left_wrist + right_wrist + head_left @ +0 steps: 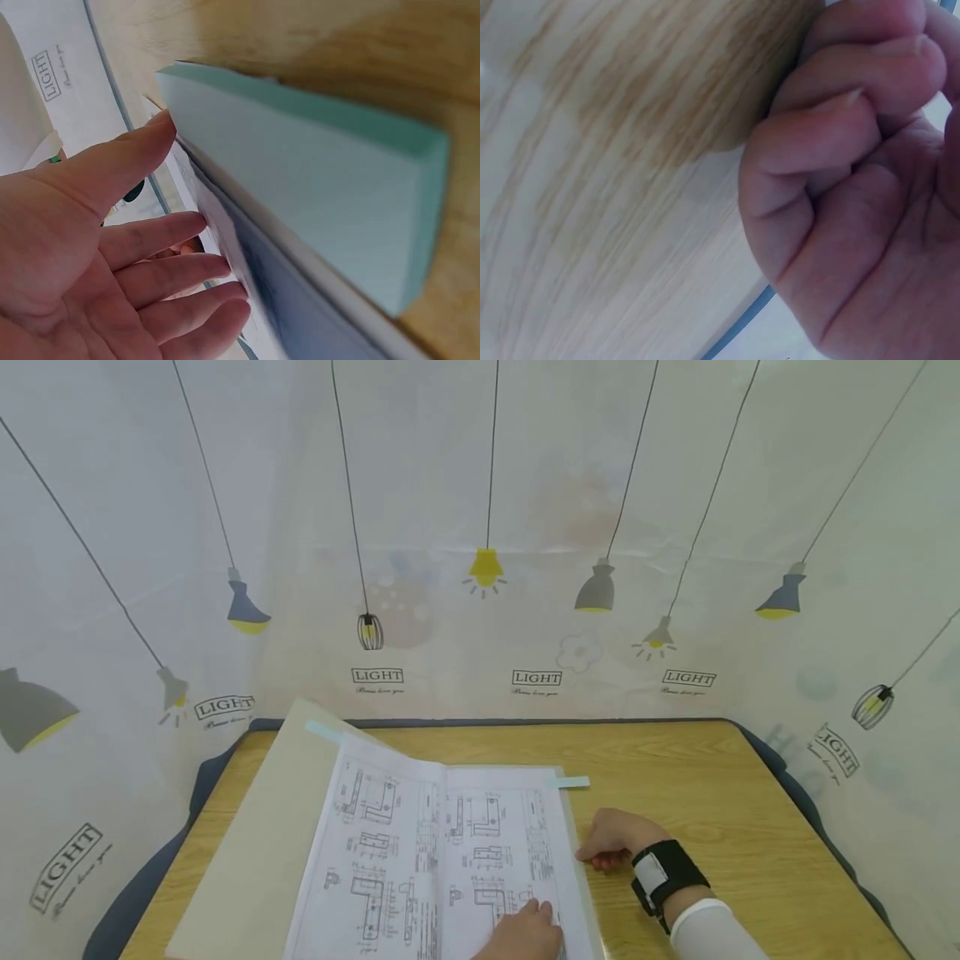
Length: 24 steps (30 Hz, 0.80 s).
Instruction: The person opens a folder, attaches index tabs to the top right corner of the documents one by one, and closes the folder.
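A book or folder of technical drawings lies open, its right page (491, 852) and left page (375, 860) showing line drawings of parts. My left hand (525, 933) rests on the lower part of the right page. In the left wrist view, its fingers (184, 274) are fairly straight, with their tips at the page edge. Its thumb overlaps the end of a pale green sticky-note pad (300, 172). My right hand (617, 841) is at the right page's outer edge, thumb and forefinger together there. Its other fingers (810, 150) are curled; the pinch point is hidden in the right wrist view.
A cream cover (247, 835) spreads to the left. One pale green tab (573, 782) sticks out at the right page's upper edge, another tab (324, 731) lies on the cover. The wooden table (720, 810) ends at a curtain (450, 693) printed with lamps.
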Each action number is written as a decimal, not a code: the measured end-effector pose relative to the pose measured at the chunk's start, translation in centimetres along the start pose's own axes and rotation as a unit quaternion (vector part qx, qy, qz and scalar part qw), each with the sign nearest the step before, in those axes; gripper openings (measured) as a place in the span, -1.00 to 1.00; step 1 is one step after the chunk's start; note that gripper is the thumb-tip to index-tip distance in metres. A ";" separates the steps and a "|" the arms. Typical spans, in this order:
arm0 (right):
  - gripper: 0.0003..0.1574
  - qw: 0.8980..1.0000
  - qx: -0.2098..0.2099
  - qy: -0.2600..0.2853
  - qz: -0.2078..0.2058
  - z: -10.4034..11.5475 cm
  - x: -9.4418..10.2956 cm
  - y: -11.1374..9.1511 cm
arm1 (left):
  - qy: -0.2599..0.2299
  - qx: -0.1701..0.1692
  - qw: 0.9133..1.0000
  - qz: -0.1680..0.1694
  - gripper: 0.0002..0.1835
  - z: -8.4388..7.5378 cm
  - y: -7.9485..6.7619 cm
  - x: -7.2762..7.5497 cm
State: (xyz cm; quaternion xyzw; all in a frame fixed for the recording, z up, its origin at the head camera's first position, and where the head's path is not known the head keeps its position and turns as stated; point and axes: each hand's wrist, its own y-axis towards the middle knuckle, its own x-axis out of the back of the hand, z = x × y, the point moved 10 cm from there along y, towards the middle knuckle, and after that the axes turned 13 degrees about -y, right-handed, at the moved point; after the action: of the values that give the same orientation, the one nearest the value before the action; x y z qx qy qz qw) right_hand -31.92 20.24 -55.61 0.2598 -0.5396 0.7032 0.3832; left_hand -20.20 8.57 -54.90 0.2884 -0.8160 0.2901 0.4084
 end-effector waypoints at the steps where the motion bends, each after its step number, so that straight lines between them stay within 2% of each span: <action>1: -0.60 1.000 0.000 -0.002 0.000 0.0 0.0 0.0 | 0.005 -0.002 1.000 -0.002 -0.49 -0.1 0.0 0.1; 8: -0.59 1.000 -0.005 -0.009 0.004 -0.3 -0.1 0.2 | 0.043 0.000 0.999 -0.007 -0.60 -0.4 0.0 0.4; 15: -0.59 1.000 -0.003 -0.011 0.001 -0.1 0.0 -0.1 | 0.025 0.018 1.000 0.005 -0.60 -0.1 -0.2 0.6; 21: -0.60 1.000 0.002 -0.002 0.000 0.1 0.0 0.0 | 0.068 0.012 0.998 0.003 -0.63 -0.4 -0.3 0.9; 24: -0.59 1.000 0.001 -0.002 -0.001 0.0 0.0 0.0 | 0.072 0.018 0.997 0.009 -0.61 -0.3 -0.4 0.8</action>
State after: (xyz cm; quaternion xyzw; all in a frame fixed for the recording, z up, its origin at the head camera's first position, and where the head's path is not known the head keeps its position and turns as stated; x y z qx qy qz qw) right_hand -31.92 20.23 -55.56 0.2624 -0.5395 0.7027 0.3826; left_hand -20.20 8.36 -53.97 0.2669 -0.7819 0.3281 0.4580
